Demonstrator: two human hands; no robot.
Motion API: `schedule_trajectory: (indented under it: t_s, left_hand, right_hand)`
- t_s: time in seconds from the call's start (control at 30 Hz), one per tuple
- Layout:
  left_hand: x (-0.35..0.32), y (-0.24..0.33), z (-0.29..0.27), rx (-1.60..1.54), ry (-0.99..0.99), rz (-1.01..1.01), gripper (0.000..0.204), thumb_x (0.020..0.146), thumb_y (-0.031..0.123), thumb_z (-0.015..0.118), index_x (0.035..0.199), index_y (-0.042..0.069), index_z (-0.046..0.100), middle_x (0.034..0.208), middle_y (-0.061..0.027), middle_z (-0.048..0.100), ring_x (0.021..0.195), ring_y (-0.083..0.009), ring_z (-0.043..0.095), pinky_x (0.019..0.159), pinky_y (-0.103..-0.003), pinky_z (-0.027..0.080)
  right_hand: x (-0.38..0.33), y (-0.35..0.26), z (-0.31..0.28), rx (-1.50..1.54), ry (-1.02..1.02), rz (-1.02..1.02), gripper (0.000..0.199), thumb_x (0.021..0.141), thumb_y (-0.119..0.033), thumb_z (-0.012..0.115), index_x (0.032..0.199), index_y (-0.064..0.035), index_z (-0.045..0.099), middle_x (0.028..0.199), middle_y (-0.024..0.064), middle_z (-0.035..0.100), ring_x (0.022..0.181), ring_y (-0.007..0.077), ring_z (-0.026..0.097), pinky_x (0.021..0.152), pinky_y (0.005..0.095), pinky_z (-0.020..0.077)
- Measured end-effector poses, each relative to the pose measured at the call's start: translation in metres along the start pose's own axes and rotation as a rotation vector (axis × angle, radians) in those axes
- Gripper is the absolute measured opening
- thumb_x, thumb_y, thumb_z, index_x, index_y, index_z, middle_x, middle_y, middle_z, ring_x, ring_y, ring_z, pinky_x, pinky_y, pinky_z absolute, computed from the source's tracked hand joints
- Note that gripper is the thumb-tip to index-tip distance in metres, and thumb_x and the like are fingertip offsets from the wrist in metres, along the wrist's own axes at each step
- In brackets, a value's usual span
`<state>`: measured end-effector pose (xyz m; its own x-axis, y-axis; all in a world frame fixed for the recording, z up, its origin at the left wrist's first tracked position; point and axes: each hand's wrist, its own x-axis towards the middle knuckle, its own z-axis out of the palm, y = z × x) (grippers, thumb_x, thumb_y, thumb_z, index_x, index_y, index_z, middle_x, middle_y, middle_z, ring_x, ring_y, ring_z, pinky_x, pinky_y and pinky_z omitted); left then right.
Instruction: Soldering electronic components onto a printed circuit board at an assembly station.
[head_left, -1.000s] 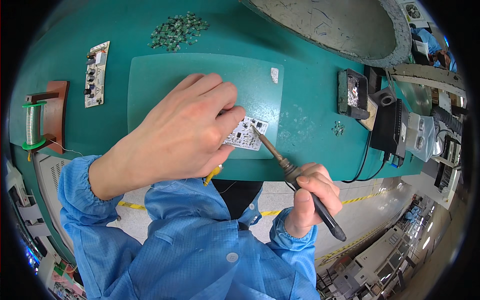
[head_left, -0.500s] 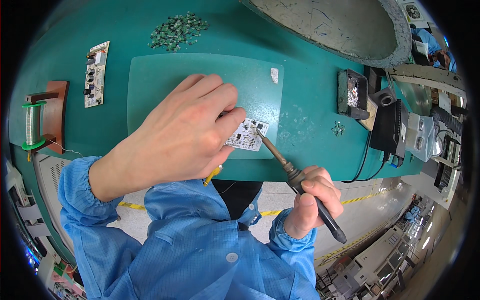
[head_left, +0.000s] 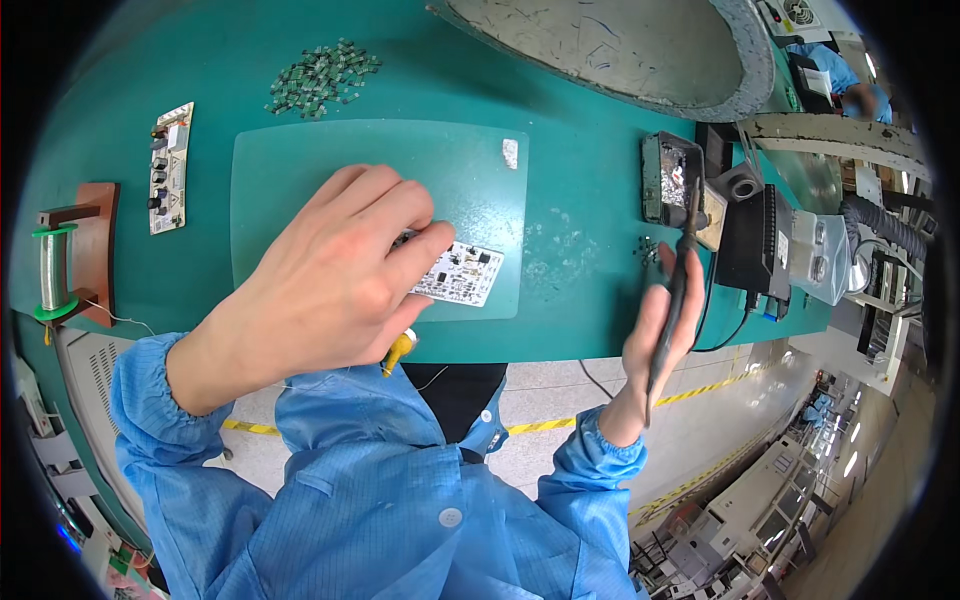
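Observation:
My left hand (head_left: 330,275) is closed on the left end of a white circuit board (head_left: 465,274), which lies low over the clear mat (head_left: 385,145). The fingers hide that end of the board. A small yellow piece (head_left: 400,350) shows below the same hand. On the right, my right hand (head_left: 655,335) grips a soldering iron (head_left: 674,300) by its dark handle. The iron stands nearly upright in the picture, its tip end over the edge of a metal tray (head_left: 655,205) holding bits of solder.
A pile of small green boards (head_left: 322,78) lies at the back left. Nearby are another populated board (head_left: 172,170) and a solder reel (head_left: 55,270) on a wooden stand. A black box (head_left: 755,240) with cables stands right, below a large round-edged grey hood (head_left: 620,50).
The soldering iron has left the board and swung right and up to the metal tray with my right hand. My left hand still holds the board; the whole view has shifted slightly.

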<state>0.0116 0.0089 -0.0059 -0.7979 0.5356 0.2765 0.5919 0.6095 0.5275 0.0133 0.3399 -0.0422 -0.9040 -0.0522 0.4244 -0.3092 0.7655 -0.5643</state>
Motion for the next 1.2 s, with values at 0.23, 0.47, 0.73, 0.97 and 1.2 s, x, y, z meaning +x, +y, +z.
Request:
schedule_trajectory:
  t_s: [0.23, 0.47, 0.73, 0.97, 1.2]
  left_hand:
    - [-0.002, 0.002, 0.001, -0.05, -0.049, -0.038, 0.055, 0.056, 0.009, 0.081, 0.108, 0.001, 0.064, 0.1, -0.0138, 0.053, 0.096, -0.0361, 0.054, 0.087, -0.045, 0.047]
    - [-0.002, 0.002, 0.002, -0.033, -0.061, -0.014, 0.058, 0.056, 0.011, 0.082, 0.109, 0.0, 0.063, 0.102, -0.0135, 0.053, 0.097, -0.0377, 0.054, 0.09, -0.048, 0.047]
    - [-0.004, 0.002, 0.001, -0.028, -0.057, -0.019, 0.058, 0.055, 0.011, 0.082, 0.109, 0.0, 0.063, 0.101, -0.0131, 0.052, 0.097, -0.0377, 0.054, 0.089, -0.047, 0.047]
    - [-0.003, 0.002, 0.002, -0.029, -0.057, -0.016, 0.058, 0.055, 0.011, 0.082, 0.108, 0.001, 0.062, 0.1, -0.0128, 0.052, 0.096, -0.0364, 0.054, 0.087, -0.046, 0.047]
    - [-0.003, 0.003, 0.002, -0.022, -0.047, -0.008, 0.058, 0.054, 0.011, 0.082, 0.108, 0.0, 0.063, 0.099, -0.0125, 0.052, 0.095, -0.0354, 0.053, 0.086, -0.045, 0.047]
  right_hand:
    - [-0.021, -0.036, -0.001, 0.29, 0.167, -0.14, 0.039, 0.101, -0.032, 0.05, 0.123, 0.0002, 0.056, 0.091, 0.0152, 0.063, 0.085, 0.0269, 0.058, 0.086, 0.045, 0.0463]
    - [-0.037, -0.081, 0.014, 0.557, 0.037, -0.202, 0.012, 0.077, -0.017, 0.074, 0.078, -0.0058, 0.068, 0.064, 0.0038, 0.051, 0.06, 0.0212, 0.049, 0.067, 0.0433, 0.0465]
    - [-0.037, -0.082, 0.016, 0.615, -0.107, -0.231, 0.013, 0.07, -0.011, 0.073, 0.081, -0.0055, 0.072, 0.066, 0.0039, 0.054, 0.061, 0.0203, 0.049, 0.066, 0.0425, 0.046]
    - [-0.038, -0.081, 0.017, 0.555, -0.193, -0.226, 0.016, 0.08, -0.021, 0.07, 0.082, -0.0055, 0.065, 0.064, 0.0063, 0.048, 0.063, 0.0235, 0.046, 0.068, 0.0453, 0.0448]
    - [-0.035, -0.083, 0.02, 0.626, -0.152, -0.253, 0.016, 0.068, -0.008, 0.072, 0.083, -0.0026, 0.072, 0.065, 0.0058, 0.054, 0.059, 0.0216, 0.051, 0.063, 0.0417, 0.0463]
